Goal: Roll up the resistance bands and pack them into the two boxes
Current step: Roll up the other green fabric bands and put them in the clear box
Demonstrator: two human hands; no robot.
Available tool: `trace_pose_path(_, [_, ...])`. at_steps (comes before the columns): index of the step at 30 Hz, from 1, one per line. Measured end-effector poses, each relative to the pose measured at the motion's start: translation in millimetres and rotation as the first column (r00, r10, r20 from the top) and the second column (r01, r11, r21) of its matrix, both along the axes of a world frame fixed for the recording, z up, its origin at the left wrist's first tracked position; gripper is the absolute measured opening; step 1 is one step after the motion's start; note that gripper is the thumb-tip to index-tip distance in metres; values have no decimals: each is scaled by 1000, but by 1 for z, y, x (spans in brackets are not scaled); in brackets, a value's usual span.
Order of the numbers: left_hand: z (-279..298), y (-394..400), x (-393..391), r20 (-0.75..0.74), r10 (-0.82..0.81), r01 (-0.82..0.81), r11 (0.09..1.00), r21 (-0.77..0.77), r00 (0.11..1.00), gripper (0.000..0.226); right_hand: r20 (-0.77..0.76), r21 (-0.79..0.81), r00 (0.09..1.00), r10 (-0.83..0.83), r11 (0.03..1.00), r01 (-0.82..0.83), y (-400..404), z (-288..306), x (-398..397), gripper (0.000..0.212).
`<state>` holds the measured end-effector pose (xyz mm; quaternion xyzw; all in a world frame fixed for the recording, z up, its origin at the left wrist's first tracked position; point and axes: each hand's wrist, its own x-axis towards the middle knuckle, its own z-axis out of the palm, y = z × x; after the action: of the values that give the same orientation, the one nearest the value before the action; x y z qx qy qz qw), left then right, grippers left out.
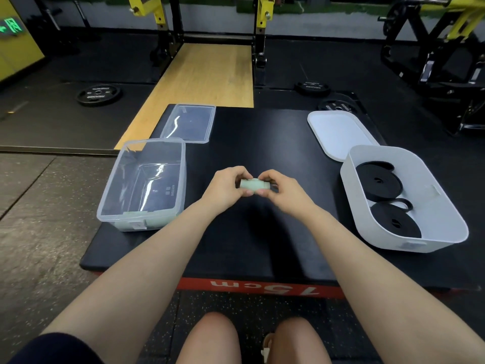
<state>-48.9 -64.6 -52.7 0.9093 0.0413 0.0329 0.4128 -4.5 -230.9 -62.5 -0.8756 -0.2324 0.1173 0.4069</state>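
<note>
Nearest, two bare knees (210,337), then forearms reaching forward over a red box edge (262,286) marked "75cm" upside down. Above that, a black pad (249,232) as work surface.

At mid-pad, held just above it: a pale green band (254,185), rolled into a short cylinder lying crosswise. Left hand (225,189) curled around the roll's left end, thumb beneath, fingers over the top. Right hand (282,191) pinching the right end the same way, fingertips nearly meeting those of the left. Both closed on the roll; neither spread.

Left of the hands, near the pad's left edge: a clear box (141,185), open. Pale green visible along its near wall, low down; cannot tell whether band or label. Right of the hands, well apart: a white box (409,240), open, with two black rolls (380,183) lying flat inside, one nearer, one farther, a loose loop end between them.

Farther back: a clear lid (189,123) flat on the pad behind the clear box, and a white lid (338,132) behind the white box, its near corner tucked under that box's far rim.

Beyond the pad: a wooden platform (204,72), a rack (170,22) with yellow fittings, and weight plates (98,94) on the dark floor.
</note>
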Motion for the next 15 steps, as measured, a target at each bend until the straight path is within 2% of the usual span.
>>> trace_pose_path(10, [54, 82, -44, 73, 103, -110, 987, 113, 992, 25, 146, 16, 984, 102, 994, -106, 86, 60, -32, 32])
trace_pose_path(15, [63, 126, -72, 49, 162, -168, 974, 149, 986, 25, 182, -65, 960, 215, 976, -206, 139, 68, -48, 26])
